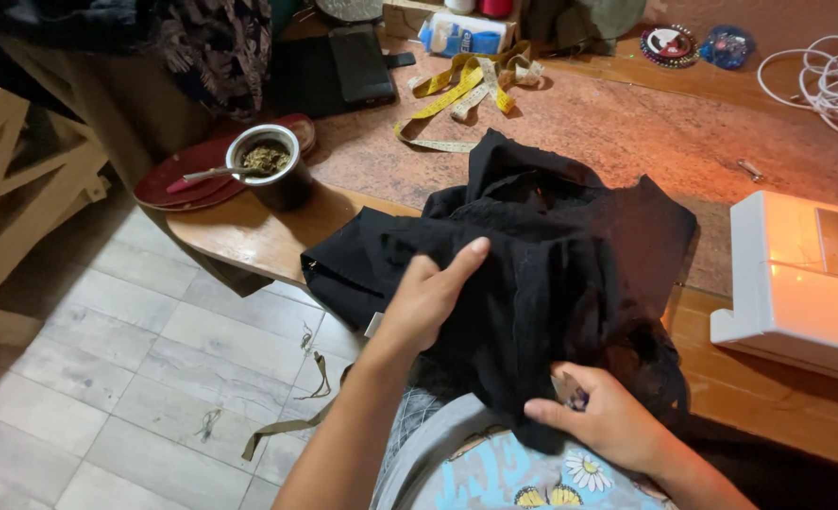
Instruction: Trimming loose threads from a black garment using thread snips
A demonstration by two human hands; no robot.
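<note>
Black garment (532, 255) in both hands, L hand (428, 297) thumb up

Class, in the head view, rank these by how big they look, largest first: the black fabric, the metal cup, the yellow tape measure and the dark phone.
1. Black fabric
2. Tape measure, counting its spread
3. Phone and cup: too alike to rank

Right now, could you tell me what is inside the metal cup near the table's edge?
The metal cup holds greenish-brown loose herb, and a metal straw leans out over its rim. Whatever lies beneath the herb is covered.
</note>
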